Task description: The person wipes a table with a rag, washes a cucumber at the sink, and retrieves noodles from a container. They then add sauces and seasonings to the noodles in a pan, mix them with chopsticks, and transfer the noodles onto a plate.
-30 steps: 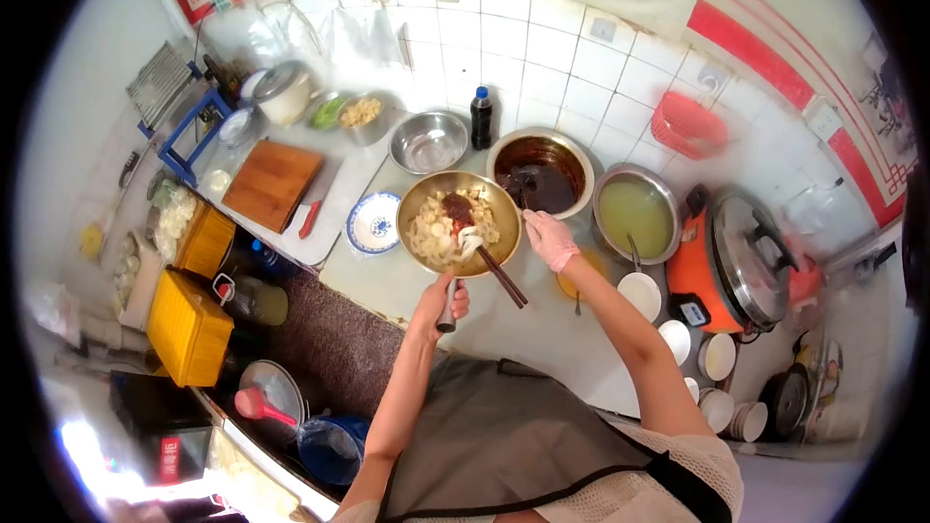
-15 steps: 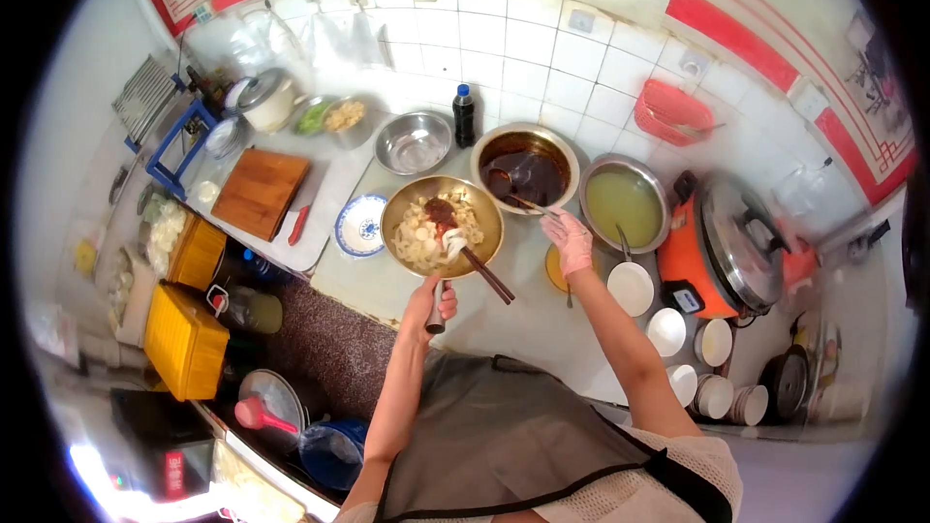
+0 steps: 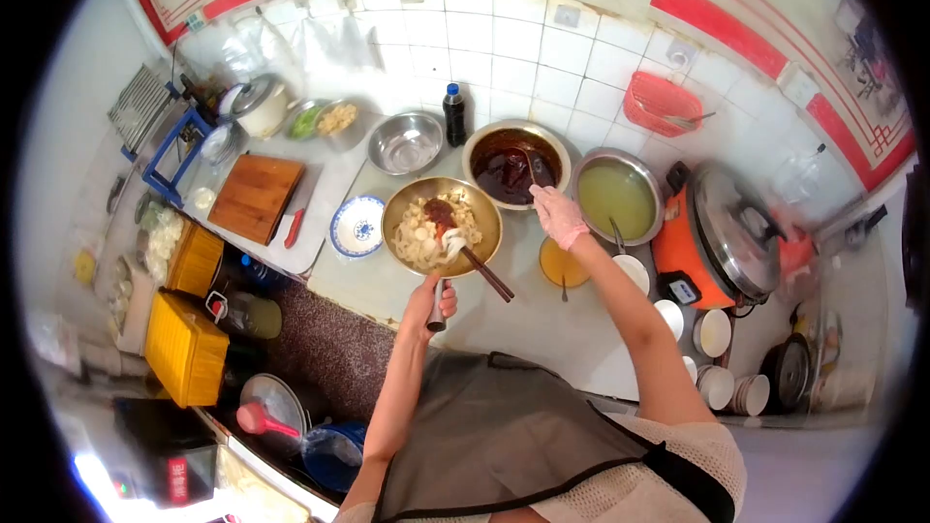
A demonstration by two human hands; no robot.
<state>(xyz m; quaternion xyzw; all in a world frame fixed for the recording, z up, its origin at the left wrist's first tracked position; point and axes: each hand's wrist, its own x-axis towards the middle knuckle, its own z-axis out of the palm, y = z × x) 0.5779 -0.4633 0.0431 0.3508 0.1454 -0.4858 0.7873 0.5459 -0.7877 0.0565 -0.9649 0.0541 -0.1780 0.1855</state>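
Note:
My left hand [image 3: 433,302] is closed round the handle of a metal pan [image 3: 491,225]. Pale sliced food [image 3: 418,250] with a dark red dollop of sauce lies in the pan, and dark chopsticks [image 3: 492,277] lean over its right rim. A thin clear glove covers my right hand [image 3: 559,217], which grips the handle of a ladle [image 3: 533,170]. The ladle's lower end dips into the dark brown sauce [image 3: 506,174] and is hidden there. That sauce fills a wide metal basin [image 3: 560,143] behind the pan.
Right of the basin are a pot of greenish liquid [image 3: 616,196], an orange sauce bowl [image 3: 562,263], a large orange cooker [image 3: 690,244] and white bowls [image 3: 713,332]. Leftward are a patterned plate [image 3: 341,229], a red-handled knife [image 3: 294,229] and a cutting board [image 3: 254,199]. A dark bottle [image 3: 453,118] stands behind.
My right hand has moved up and slightly left, toward the basin. The ladle has swung more upright, its bowl now out of sight in the sauce. The left hand and pan stay put.

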